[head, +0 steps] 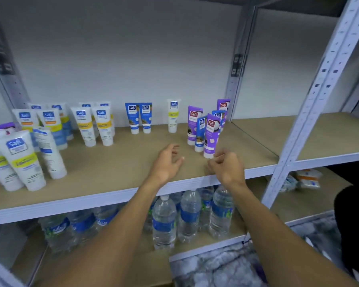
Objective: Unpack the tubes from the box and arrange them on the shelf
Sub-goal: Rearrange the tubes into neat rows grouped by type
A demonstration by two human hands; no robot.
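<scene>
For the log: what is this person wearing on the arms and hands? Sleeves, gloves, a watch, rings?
Nothing shows. The left forearm and right forearm are bare as far as the frame reaches, with no sleeve edge in view. The left hand and right hand are ungloved, and neither wrist carries a watch or band. Rings cannot be ruled out: the fingers are blurred.

Lower tier (195, 250): clear plastic water bottles (164, 222) with blue labels, standing upright in a close group and touching one another. To their left are further bottles of the same kind (56, 228), blurred; whether upright or lying cannot be told. Adjacent bay, lower level, right: a small heap of white packets (307, 179) with orange and blue print, wording illegible. Rear wall (133, 48): plain white. Floor (216, 268): grey, marbled pattern. Dark object (352, 214) at right edge, unidentified.
</scene>
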